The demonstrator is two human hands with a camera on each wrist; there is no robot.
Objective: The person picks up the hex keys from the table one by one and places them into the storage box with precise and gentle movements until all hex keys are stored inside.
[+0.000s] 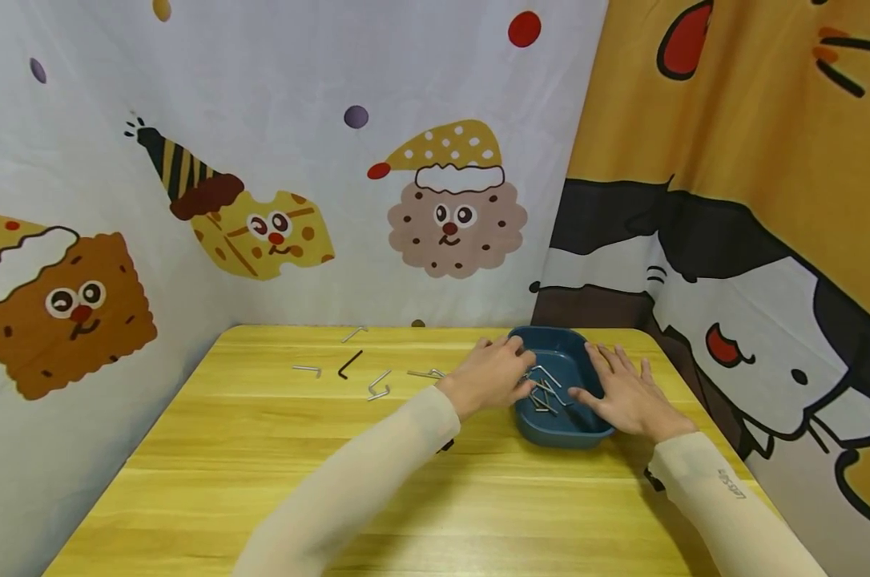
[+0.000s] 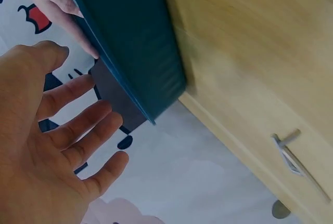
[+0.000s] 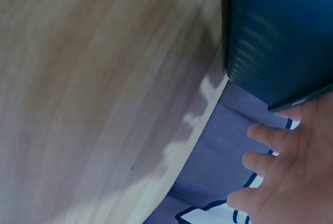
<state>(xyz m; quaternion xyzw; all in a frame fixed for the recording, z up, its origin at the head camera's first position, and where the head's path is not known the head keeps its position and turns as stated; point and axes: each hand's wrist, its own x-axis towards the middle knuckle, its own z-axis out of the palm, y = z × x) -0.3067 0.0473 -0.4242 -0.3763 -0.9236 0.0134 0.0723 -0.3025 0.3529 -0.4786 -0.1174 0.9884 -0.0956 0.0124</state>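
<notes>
A dark blue plastic basin (image 1: 561, 438) stands at the back right of the table, with several silver hex keys (image 1: 545, 393) lying jumbled in it. My left hand (image 1: 487, 375) is over the basin's left rim, its fingers loosely bent and spread. In the left wrist view that hand (image 2: 67, 135) has nothing between its fingers. At the right rim, my right hand (image 1: 633, 405) has its thumb over the inside and its fingers extended. The right wrist view shows its spread fingers (image 3: 268, 164) beside the basin's outer wall (image 3: 281, 37); the thumb is hidden there.
Left of the basin lie a black hex key (image 1: 350, 365), silver hex keys (image 1: 380, 386), another pair (image 1: 426, 373) partly behind my left hand, and single ones (image 1: 307, 369) farther left and at the back. A printed curtain (image 1: 298, 80) hangs behind the wooden table (image 1: 211, 481).
</notes>
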